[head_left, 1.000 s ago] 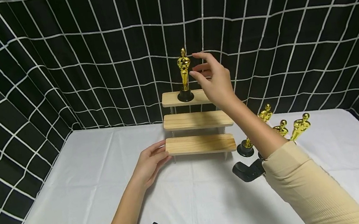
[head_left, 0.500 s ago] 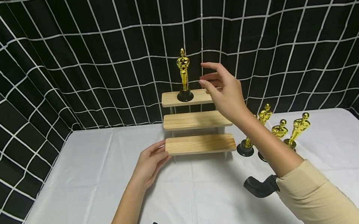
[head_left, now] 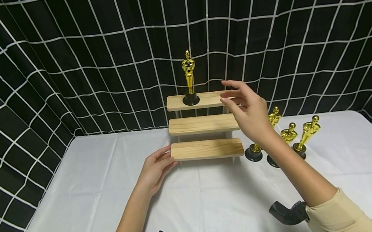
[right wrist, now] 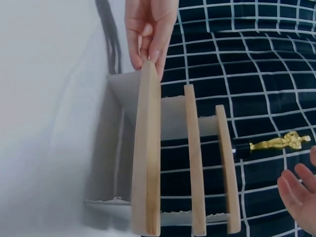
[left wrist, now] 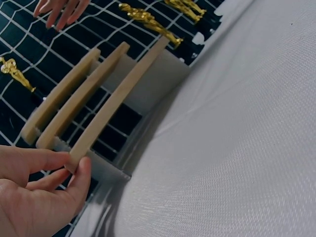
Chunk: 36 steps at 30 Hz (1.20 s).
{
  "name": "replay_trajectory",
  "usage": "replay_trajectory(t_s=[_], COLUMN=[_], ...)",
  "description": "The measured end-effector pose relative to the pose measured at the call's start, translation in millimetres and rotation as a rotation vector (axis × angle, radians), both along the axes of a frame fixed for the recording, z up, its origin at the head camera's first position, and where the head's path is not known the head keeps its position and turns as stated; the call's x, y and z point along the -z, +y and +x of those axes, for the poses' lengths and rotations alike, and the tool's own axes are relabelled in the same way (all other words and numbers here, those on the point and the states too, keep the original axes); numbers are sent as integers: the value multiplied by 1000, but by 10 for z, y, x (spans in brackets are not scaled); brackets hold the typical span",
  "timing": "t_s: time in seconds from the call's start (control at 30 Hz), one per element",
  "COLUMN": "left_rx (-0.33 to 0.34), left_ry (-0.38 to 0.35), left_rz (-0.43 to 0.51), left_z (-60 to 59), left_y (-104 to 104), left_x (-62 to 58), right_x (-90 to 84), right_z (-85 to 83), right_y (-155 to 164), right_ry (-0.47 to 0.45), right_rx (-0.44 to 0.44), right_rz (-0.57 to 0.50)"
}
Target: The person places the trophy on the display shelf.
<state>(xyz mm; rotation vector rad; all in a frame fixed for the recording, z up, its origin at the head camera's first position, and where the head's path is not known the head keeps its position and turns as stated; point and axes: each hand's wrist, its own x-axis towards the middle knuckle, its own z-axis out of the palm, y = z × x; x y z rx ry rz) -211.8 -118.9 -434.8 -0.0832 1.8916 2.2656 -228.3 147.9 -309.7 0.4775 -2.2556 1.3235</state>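
Two hands are at work around a three-tier wooden stand [head_left: 203, 125] on the white-covered surface [head_left: 78, 208]. Farthest left, the left hand [head_left: 154, 170] rests against the left end of the bottom shelf [head_left: 207, 149]; the left wrist view shows its thumb and straight fingers [left wrist: 34, 159] touching that end rather than wrapping it. Bracing there looks like the right idea: light, steady pressure should keep the stand from sliding or tipping while anything is set on it.

Moving right, one gold statuette [head_left: 189, 77] stands upright on its black base at the left part of the top shelf [head_left: 194, 101], touched by nothing. Right of it, the right hand [head_left: 247, 112] hovers in the air beside the right end of the top and middle shelves, fingers loosely spread, thumb and forefinger a little apart, holding nothing.

Farther right, three more gold statuettes [head_left: 284, 134] stand close together on the surface just beside the stand's right side, partly hidden behind the right forearm. If one of these is picked up, it would be best gripped low on the figure, near the base, kept upright, and lowered straight down onto a bare stretch of shelf well apart from the one already standing.
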Motion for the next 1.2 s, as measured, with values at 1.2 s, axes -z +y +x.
replay_trajectory(t_s=[1.2], left_rx=[4], left_ry=[5], left_rz=[15], left_z=[-5], left_y=[-16], left_x=[11], right_x=[250], right_z=[571], right_y=[452], right_ry=[65], right_rx=[152], right_rz=[-46])
